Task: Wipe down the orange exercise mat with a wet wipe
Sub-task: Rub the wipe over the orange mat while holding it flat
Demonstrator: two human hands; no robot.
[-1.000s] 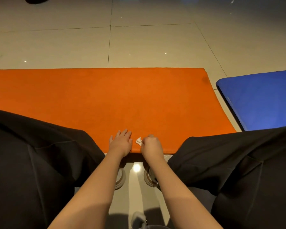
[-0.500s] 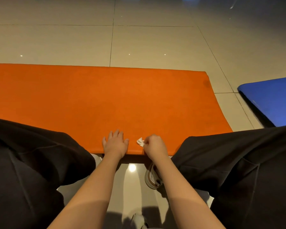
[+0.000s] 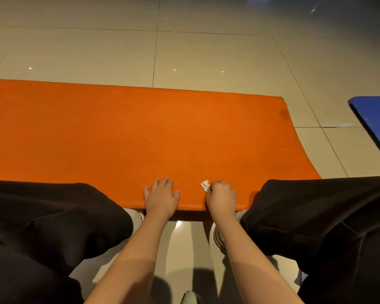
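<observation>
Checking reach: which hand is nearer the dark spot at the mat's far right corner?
Right. The right hand is at the near edge, left of the spot; the left hand rests farther left.

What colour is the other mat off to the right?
Blue mat, clearest in the head view.

The orange mat (image 3: 140, 132) lies open to its far edge. Black trouser legs (image 3: 53, 216) flank its near edge, seemingly overlapping it.
</observation>
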